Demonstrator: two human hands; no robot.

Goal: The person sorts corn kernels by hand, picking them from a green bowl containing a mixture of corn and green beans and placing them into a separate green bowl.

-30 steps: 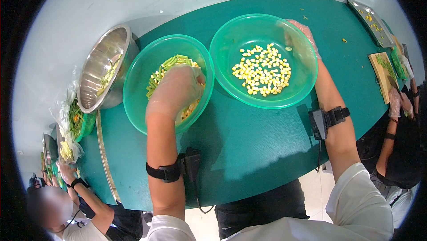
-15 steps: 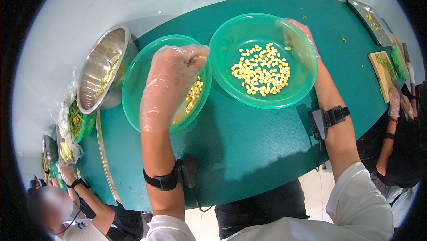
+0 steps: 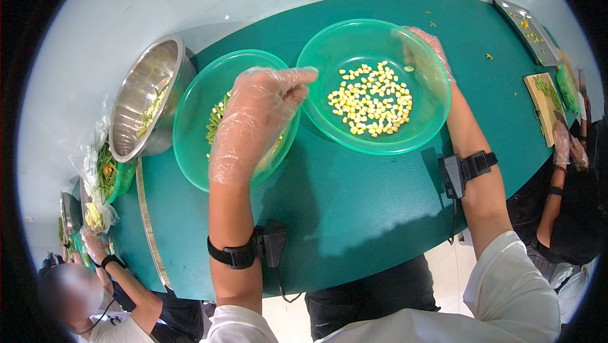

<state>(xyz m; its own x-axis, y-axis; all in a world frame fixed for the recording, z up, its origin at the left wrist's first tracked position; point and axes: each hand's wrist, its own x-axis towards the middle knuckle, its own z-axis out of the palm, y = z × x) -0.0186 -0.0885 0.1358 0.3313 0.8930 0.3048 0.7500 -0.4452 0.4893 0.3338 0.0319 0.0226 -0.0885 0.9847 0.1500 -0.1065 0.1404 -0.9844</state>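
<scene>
My left hand (image 3: 259, 115), in a clear plastic glove, hovers over the left green bowl (image 3: 190, 108). Its fingers stretch toward the rim of the right green bowl (image 3: 354, 146), and nothing shows between them. The left bowl holds cut green beans (image 3: 215, 121) mixed with corn, mostly hidden under the hand. The right bowl holds loose yellow corn kernels (image 3: 370, 99). My right hand (image 3: 430, 48), also gloved, grips the far right rim of that bowl. Both bowls rest on a dark green table (image 3: 354, 216).
A steel bowl (image 3: 142, 99) with vegetable scraps stands left of the green bowls. Beside it lies a plastic bag of vegetables (image 3: 101, 178). At the far right are a metal tray (image 3: 525, 29) and a wooden cutting board (image 3: 546, 99), where another person's gloved hand (image 3: 563, 146) works. A second person's arm (image 3: 120, 279) is at lower left.
My left hand rose out of the left bowl, moved right toward the corn bowl, and its pinched fingers have spread. My right hand stayed on the rim.
</scene>
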